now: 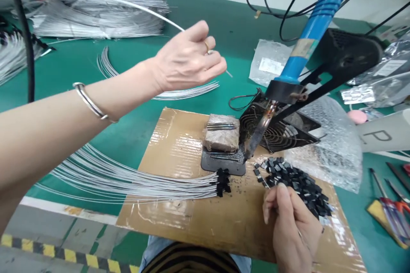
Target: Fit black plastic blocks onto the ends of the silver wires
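My left hand is raised over the green table, its fingers closed around a white cable. A short end of that cable sticks out beyond the knuckles. Low on the right, my right hand pinches a thin pointed metal tool, mostly hidden by the fingers; its tip reaches the edge of a heap of small black connectors. To its left lies a bundle of white cables with black connectors on their ends. A blue soldering iron points down in its stand, tip near a dark metal plate.
Cardboard covers the work area. A wrapped block carries thin metal rods. Behind the iron's tip sits a black fan, beside bubble wrap. Cable bundles lie at the back left, hand tools at right.
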`<move>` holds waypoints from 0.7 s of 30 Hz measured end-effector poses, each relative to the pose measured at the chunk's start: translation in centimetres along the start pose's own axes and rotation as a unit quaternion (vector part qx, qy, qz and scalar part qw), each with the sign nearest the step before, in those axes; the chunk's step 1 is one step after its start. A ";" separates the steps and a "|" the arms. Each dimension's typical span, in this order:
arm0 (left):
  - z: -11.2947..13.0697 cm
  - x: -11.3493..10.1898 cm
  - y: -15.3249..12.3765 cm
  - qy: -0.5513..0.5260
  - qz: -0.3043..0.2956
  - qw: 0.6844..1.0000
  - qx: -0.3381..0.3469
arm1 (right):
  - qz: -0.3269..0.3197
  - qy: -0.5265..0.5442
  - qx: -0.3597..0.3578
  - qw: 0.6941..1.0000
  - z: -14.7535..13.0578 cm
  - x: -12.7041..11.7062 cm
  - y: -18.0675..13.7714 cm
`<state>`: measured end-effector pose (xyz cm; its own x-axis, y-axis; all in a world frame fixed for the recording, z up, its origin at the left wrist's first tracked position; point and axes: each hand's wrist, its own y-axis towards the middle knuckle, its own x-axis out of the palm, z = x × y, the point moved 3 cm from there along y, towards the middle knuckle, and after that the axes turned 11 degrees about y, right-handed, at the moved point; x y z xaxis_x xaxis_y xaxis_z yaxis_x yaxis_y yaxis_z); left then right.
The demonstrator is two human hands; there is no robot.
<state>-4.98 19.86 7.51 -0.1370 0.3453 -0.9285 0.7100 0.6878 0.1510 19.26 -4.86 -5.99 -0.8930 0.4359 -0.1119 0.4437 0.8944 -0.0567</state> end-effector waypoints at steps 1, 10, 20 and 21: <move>0.3 0.9 -0.2 -0.006 0.005 1.000 -0.012 | 0.002 0.003 -0.001 1.000 0.0 0.0 0.0; 2.4 9.2 -7.8 -0.082 0.083 0.968 -0.222 | -0.003 -0.008 0.005 1.000 0.2 -0.1 0.1; 0.3 12.7 -5.9 -0.049 0.072 0.959 -0.270 | -0.010 -0.015 0.004 1.000 0.1 0.1 -0.1; 0.4 12.9 -5.6 -0.045 0.067 0.960 -0.267 | -0.012 -0.016 0.004 1.000 0.1 0.1 -0.1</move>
<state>-10.38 20.20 -5.44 0.0072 0.4130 -0.9107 0.2584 0.8790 0.4006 19.12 -4.86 -6.06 -0.9004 0.4111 -0.1425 0.4232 0.9036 -0.0669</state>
